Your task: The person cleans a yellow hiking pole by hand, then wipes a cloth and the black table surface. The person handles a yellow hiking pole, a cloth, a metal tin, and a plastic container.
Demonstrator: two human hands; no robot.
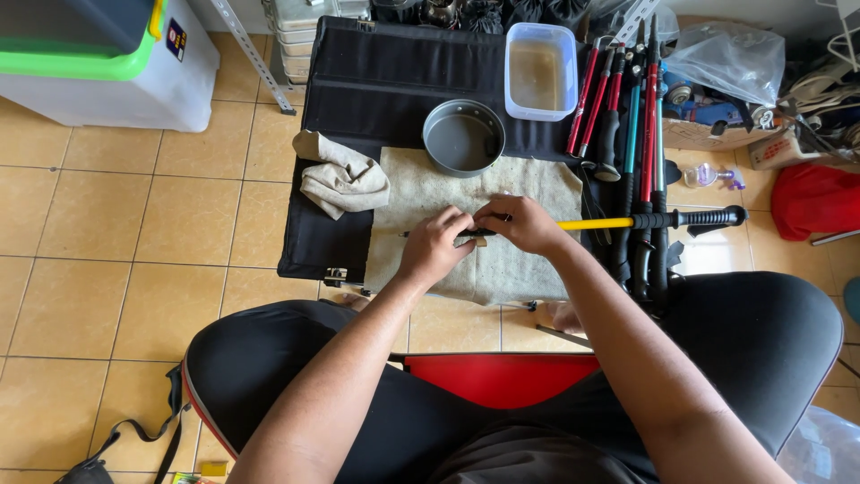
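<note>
A trekking pole with a yellow shaft (pixel 593 223) and a ribbed black handle (pixel 708 217) lies crosswise over a beige towel (pixel 537 184) on a black folding table (pixel 376 72). My left hand (pixel 434 245) pinches the pole's thin dark end near the towel's middle. My right hand (pixel 522 224) wraps around the pole just to the right of it. Both hands touch each other over the towel. The pole's tip pokes out left of my left hand.
A grey round pan (pixel 463 139) and a clear tub of murky water (pixel 540 72) stand behind the towel. A crumpled beige cloth (pixel 343 177) lies at left. Several red, teal and black poles (pixel 640 134) lean at right. A white bin with a green lid (pixel 107 63) stands far left.
</note>
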